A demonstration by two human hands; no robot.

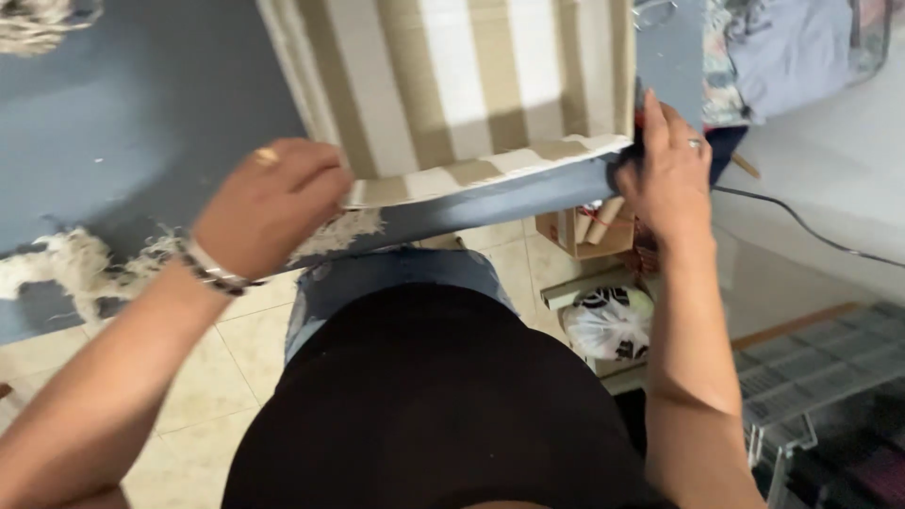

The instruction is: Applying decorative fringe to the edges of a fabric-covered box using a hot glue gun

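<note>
Striped fabric (471,85) runs away lengthwise, both hands (269,203) pinching its near edge

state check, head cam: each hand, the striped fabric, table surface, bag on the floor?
left hand: closed, pinching the fabric's folded edge
right hand: pressed on the fabric corner at the table edge
striped fabric: spread flat, near edge folded over
blue table: paint worn off in patches
plastic bag: tied shut, on the floor
</note>
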